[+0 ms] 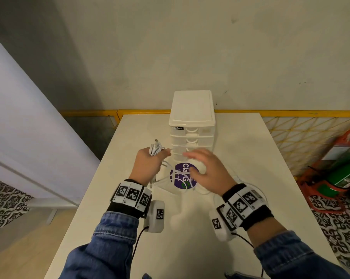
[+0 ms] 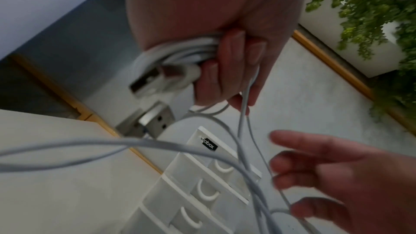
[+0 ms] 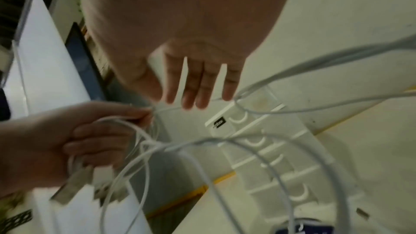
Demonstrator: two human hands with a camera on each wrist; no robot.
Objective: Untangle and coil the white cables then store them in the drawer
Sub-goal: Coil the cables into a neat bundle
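Observation:
My left hand grips a coiled bundle of white cables up in front of the white drawer unit. In the left wrist view the fingers curl round the coil, with a USB plug sticking out. Loose white cable strands hang from that hand down to the table. My right hand hovers open beside it, fingers spread, blurred. A thin strand runs past its fingertips; whether they touch it I cannot tell. All drawers look closed.
A round disc with a purple label lies on the white table under the hanging strands. A yellow rail runs behind the table. A green extinguisher in a red stand sits on the floor at right.

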